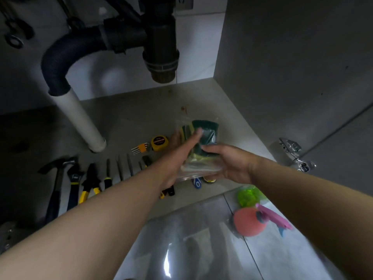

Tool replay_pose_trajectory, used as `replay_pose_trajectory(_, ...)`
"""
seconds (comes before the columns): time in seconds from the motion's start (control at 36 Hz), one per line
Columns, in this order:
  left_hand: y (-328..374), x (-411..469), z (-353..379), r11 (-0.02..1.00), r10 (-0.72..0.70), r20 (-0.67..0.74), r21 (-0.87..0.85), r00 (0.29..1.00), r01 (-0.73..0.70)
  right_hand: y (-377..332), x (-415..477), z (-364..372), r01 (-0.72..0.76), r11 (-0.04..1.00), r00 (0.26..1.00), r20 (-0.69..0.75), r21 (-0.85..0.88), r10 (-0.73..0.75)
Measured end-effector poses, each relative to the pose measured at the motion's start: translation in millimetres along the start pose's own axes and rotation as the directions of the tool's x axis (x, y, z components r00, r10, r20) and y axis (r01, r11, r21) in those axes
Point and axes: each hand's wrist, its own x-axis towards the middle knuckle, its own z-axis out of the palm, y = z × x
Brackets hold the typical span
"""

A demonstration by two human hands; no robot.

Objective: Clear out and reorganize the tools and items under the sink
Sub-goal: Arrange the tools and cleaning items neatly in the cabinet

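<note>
Cabinet floor (141, 118), front row from far left: hammer (54, 186), wrench (73, 184), yellow-handled pliers (89, 178), then a screwdriver (108, 174) and thin files (120, 168), all lying roughly parallel. Behind them are the hex keys (139, 148) and the yellow tape measure (159, 142). White drain pipe (78, 118) stands behind the row.

Bag of sponges (203, 134), clear plastic, is held over the floor just right of the tape measure. Left hand (179, 158) grips its left edge, fingers curled behind and thumb on the front. Right hand (230, 162) pinches the lower right side, thumb on top, fingers underneath.

Door hinge (292, 152) is at far right. On the tile floor below it lie a green scrubber (248, 196) and an orange scrubber (249, 222).
</note>
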Motion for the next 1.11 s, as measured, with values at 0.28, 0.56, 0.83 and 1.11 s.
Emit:
replay_pose_trajectory(0.28,8.9,35.2,12.4,0.973,0.213,-0.154,-0.052,0.965,-0.223,-15.5,14.6,-5.4,0.192,0.98,0.971,-0.138,-0.055,-0.197)
replay_pose_trajectory(0.56,5.6,32.0,20.0,0.985,0.171,-0.105,0.029,0.98,-0.169,-17.4,6.3,-19.9,0.247,0.968,0.969,0.021,-0.045,-0.246)
replay_pose_trajectory(0.83,22.4,42.2,28.7,0.976,0.178,-0.212,-0.086,0.961,-0.199,-16.4,12.7,-35.3,0.257,0.965,0.964,-0.075,0.043,-0.254)
replay_pose_trajectory(1.11,16.8,42.2,-26.3,0.976,0.209,-0.469,0.158,0.858,-0.151,-36.4,57.7,-67.2,0.064,0.997,0.85,-0.52,-0.052,-0.082)
